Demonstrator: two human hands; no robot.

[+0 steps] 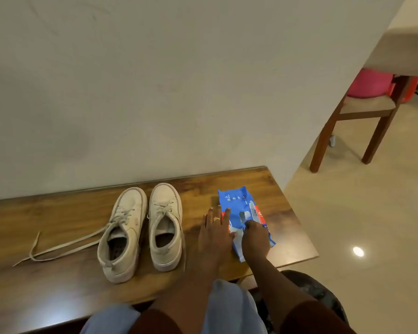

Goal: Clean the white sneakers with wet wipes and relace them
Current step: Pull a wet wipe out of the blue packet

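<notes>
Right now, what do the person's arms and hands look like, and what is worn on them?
Forearms are bare. Dark brown sleeves cover the upper arms. The left hand wears a gold ring; the right hand shows no jewellery.

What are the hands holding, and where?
The right hand pinches the wipes pack by its top flap; the left hand presses flat on its left edge.

Warm, rather dim indoor light falls softly here. A round lamp reflection glares on the glossy floor (358,251) to the right of the right hand (255,239), and a paler sheen lies on the table (34,297) far left of the left hand (215,235). Both hands and the wipes pack (237,201) under them look slightly smeared, its print unreadable — straight edges far from the hands bow outward.
</notes>
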